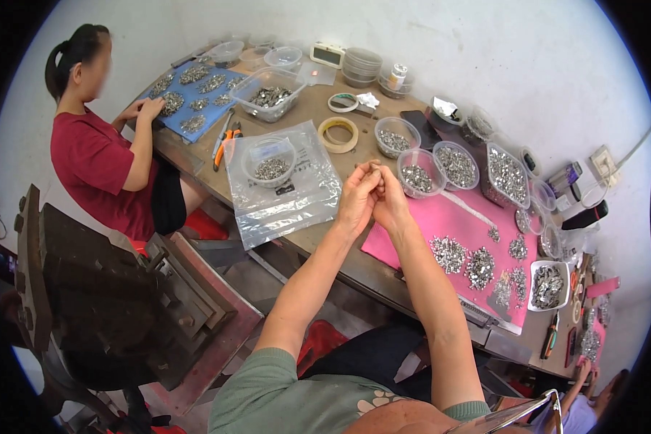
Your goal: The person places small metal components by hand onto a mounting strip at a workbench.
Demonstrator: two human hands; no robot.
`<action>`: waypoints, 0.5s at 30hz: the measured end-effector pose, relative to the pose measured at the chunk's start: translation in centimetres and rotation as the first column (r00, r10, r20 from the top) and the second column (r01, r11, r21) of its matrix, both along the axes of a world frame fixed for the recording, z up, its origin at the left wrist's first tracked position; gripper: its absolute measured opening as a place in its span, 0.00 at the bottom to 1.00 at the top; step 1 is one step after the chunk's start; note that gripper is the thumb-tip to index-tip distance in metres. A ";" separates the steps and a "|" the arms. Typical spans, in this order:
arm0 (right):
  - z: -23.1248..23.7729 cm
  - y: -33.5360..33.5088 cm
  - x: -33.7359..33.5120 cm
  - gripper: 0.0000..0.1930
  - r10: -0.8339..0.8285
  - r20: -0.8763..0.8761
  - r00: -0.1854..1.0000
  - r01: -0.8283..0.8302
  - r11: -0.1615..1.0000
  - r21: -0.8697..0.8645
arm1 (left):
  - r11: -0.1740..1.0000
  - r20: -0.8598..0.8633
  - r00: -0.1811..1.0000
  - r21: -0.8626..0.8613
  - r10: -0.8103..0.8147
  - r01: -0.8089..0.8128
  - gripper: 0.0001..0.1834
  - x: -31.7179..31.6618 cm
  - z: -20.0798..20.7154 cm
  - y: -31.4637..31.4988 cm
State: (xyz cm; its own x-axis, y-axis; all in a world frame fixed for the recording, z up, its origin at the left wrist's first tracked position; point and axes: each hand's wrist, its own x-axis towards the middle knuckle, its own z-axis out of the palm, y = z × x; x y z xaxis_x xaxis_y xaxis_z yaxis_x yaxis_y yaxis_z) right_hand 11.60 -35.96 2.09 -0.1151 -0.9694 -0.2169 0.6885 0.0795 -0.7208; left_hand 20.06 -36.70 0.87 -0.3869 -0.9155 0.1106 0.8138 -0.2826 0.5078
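Observation:
My left hand and my right hand meet over the table's front half, fingertips pressed together. Whatever they pinch is too small or too hidden to make out. Just right of them stands a pinkish clear tub of small silvery metal parts. Under my right forearm a pink mat covers the table, with a loose pile of metal pieces and another pile on it. Left of my hands a clear plastic bag lies flat, bearing a round tub of small parts.
More tubs of metal parts, one a large rectangular tub, line the back and right. Tape rolls and orange-handled pliers lie farther left. A person in red works at a blue mat. A dark machine stands lower left.

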 end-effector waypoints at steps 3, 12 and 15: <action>-0.4 -0.3 -0.3 0.08 0.004 0.027 1.000 -0.004 1.000 0.014 | 1.000 -0.007 1.000 -0.004 0.004 -0.004 0.12 -0.1 -0.2 -0.1; -1.1 -0.7 0.3 0.09 0.037 0.040 0.999 -0.038 0.998 0.040 | 0.998 0.015 0.998 -0.026 0.054 -0.054 0.13 0.2 -1.1 -0.3; -1.9 -0.9 -0.1 0.09 0.077 0.081 0.994 -0.079 0.997 0.011 | 0.998 0.021 0.997 -0.013 0.068 -0.068 0.13 0.2 -1.2 -0.3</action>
